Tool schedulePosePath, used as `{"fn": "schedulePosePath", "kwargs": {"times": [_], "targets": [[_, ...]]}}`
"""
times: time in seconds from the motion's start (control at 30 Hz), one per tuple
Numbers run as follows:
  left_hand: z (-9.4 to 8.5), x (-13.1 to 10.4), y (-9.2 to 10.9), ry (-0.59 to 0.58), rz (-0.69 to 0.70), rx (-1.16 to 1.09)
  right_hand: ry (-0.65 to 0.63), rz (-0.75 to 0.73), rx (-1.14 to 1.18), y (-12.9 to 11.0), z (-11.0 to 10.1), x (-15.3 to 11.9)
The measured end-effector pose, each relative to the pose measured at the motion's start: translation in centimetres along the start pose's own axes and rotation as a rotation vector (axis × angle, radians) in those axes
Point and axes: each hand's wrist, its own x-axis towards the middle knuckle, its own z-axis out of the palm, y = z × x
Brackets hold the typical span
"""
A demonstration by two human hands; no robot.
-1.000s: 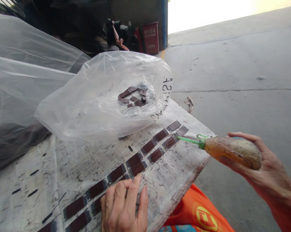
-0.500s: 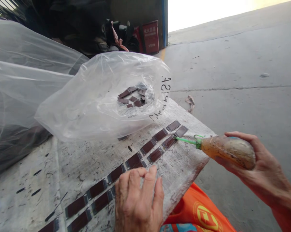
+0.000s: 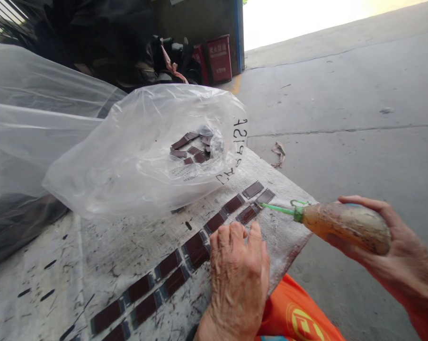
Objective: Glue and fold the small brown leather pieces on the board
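Observation:
My right hand (image 3: 407, 260) is wrapped round a stained, amber squeeze bottle (image 3: 345, 225), which lies nearly level over the table's right end. Its thin green nozzle (image 3: 280, 209) points left, with the tip at the end of a small dark brown rectangular piece (image 3: 264, 196). Two rows of such pieces with clear edges run diagonally across the table. My left hand (image 3: 237, 279) rests palm down over the nearer row, holding nothing, its fingers bent and a little apart. The fingertips touch or nearly touch a brown piece (image 3: 247, 214) and cover part of that row.
A clear plastic bag (image 3: 136, 137) with black lettering and several brown pieces (image 3: 200, 154) inside stands behind the rows. The worn whitish table (image 3: 288, 182) ends at the right, above a concrete floor (image 3: 342, 104). Red boxes (image 3: 219, 59) stand farther back. Orange cloth (image 3: 288, 308) shows below the table edge.
My left hand has moved right and up along the nearer row, uncovering pieces at its left. The bottle has shifted slightly right in my right hand, its tip staying near the same spot.

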Motion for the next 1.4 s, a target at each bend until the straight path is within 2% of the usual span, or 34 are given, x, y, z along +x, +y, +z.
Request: {"fn": "schedulePosePath", "kwargs": {"times": [0.33,0.53,0.67,0.9,1.4], "targets": [[1.6,1.6,0.6,0.004,0.015,0.029,-0.02,-0.038,-0.053,0.5,0.4,0.3],[1.4,1.6,0.6,-0.02,0.012,0.027,-0.029,-0.084,-0.093,0.5,0.5,0.0],[1.1,1.6,0.7,-0.063,0.0,0.02,-0.038,-0.057,-0.103,0.3,0.4,-0.2],[1.0,1.7,0.8,-0.098,0.001,0.019,0.014,-0.067,-0.108,0.1,-0.1,-0.2],[1.2,2.0,0.5,-0.09,0.004,0.002,0.002,-0.028,-0.065,0.7,0.3,0.4]]}}
